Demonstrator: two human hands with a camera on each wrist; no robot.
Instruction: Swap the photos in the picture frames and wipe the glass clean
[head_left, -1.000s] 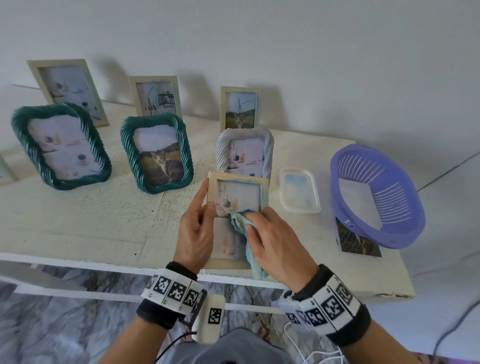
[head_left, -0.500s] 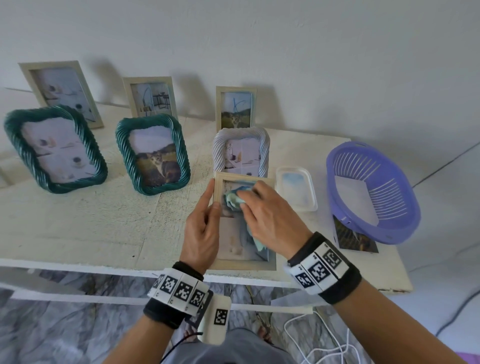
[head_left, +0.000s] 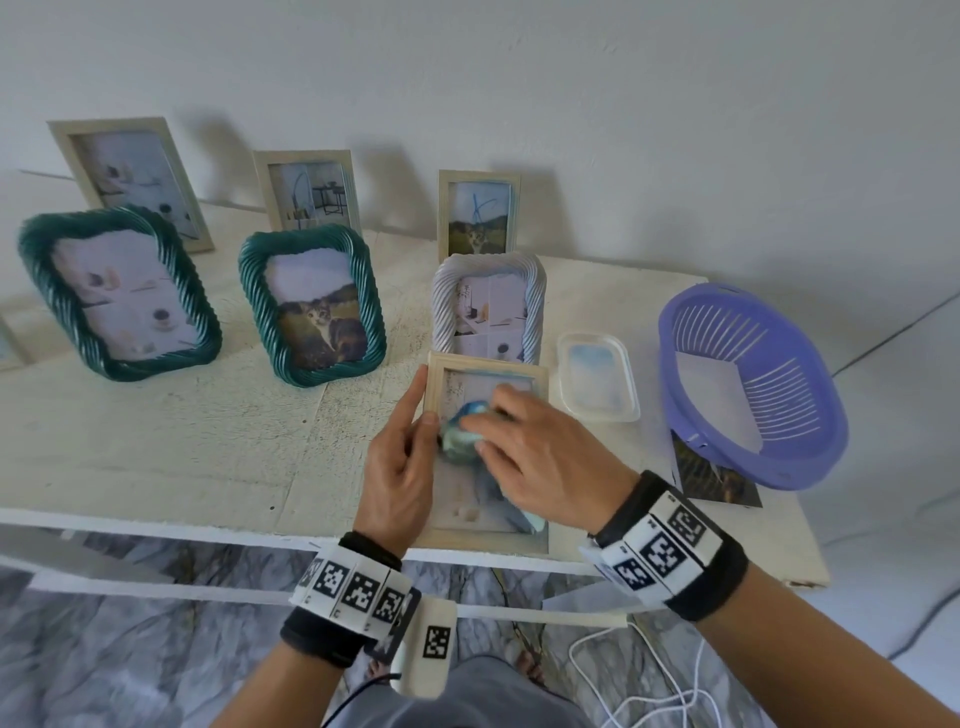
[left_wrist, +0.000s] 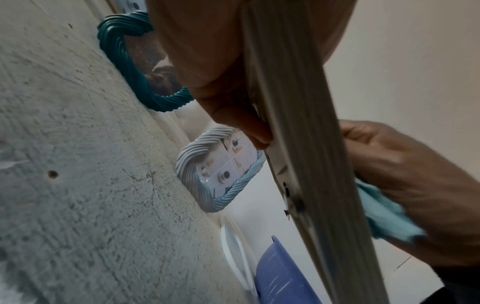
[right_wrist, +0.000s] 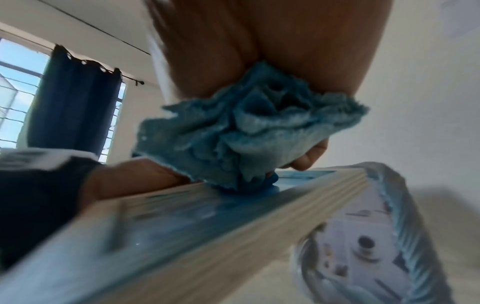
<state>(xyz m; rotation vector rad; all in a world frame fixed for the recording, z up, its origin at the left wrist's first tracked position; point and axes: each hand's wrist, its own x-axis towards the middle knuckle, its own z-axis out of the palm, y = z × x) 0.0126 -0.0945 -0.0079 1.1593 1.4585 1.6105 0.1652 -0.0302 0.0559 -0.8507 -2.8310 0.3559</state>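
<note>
Gripping the left rail of the pale wooden rectangular picture frame (head_left: 485, 374) is my left hand (head_left: 397, 480): thumb on the front edge, forefinger stretched up along the outer side, the other fingers behind the frame, as the left wrist view confirms. The frame is tilted, its lower end over the near edge of the cream-painted rough table (head_left: 182, 441). Just right of the left thumb, my right hand (head_left: 540, 462) presses a bunched light-blue microfibre cloth (head_left: 460, 434) onto the glass; the fingers are curled over the cloth, thumb under it, and the cloth's tail hangs below the palm. Beyond the fingertips, just behind the held frame, stands a white twisted-rope-pattern frame (head_left: 488, 306). Right of the right-hand fingers lies a clear shallow plastic tray (head_left: 597, 376), then a purple slotted plastic basket (head_left: 750, 384) resting on a loose dark photo print (head_left: 714, 480).
</note>
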